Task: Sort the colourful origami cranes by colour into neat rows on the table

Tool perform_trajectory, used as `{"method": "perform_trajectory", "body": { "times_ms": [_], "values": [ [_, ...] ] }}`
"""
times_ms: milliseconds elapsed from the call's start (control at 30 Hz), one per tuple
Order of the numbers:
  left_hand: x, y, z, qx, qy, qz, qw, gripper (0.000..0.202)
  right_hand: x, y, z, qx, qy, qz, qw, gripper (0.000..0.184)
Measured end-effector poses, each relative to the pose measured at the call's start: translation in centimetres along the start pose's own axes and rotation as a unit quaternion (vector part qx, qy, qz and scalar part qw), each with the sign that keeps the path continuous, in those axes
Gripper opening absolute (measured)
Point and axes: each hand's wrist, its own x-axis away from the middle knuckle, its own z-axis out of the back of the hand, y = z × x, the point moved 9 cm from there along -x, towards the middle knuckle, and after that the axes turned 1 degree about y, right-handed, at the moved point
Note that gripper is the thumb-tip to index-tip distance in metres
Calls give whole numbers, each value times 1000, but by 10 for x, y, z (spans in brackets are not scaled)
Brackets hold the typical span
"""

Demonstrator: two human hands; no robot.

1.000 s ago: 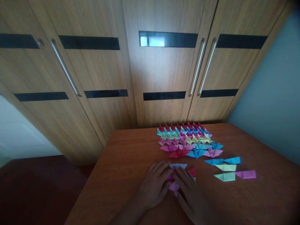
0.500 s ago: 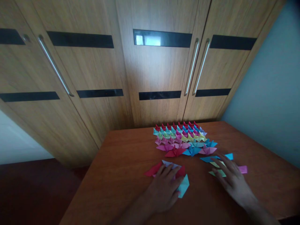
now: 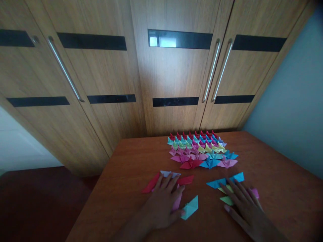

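My left hand (image 3: 164, 203) lies flat with fingers spread over a loose group of folded origami papers. Around it show a red folded paper (image 3: 150, 183), a lavender one (image 3: 170, 173) under the fingertips, and a pink one (image 3: 178, 199) partly covered. By my left thumb lies a light turquoise folded paper (image 3: 191, 208). My right hand (image 3: 243, 205), also open and flat, rests on a second group. From beneath it poke a blue folded paper (image 3: 214, 184), a light green one (image 3: 227, 200) and a magenta one (image 3: 255, 193). The palms hide the rest.
Beyond the hands, rows of finished paper cranes (image 3: 191, 163) in red, blue, green, yellow and pink stand on the brown wooden table (image 3: 131, 158). A wooden wardrobe (image 3: 171, 74) with metal handles rises behind the table. A pale wall (image 3: 290, 111) borders the right side.
My left hand has slid left with the papers under it, and the turquoise piece now lies more apart. My right hand and its papers have shifted left and nearer. The camera view has turned slightly.
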Motion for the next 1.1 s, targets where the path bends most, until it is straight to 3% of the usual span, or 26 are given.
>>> {"method": "perform_trajectory", "body": {
  "times_ms": [200,367,567,700,900,1100],
  "values": [
    [21,-46,14,-45,26,62,997,68,-9,-92,12,-39,-15,91,995,63],
    [37,-93,28,-91,51,133,986,66,-35,-166,26,-152,-35,175,972,68],
    [54,-143,40,-146,75,232,959,67,-72,-230,24,-220,-126,208,945,68],
    [60,-163,47,-180,105,286,935,65,-112,-253,10,-237,-145,200,939,59],
    [61,-176,47,-203,117,332,914,61,-183,-263,-18,-205,-107,172,957,51],
    [49,-181,50,-208,133,349,904,58,-220,-265,-25,-209,-63,150,964,48]
  ]
}}
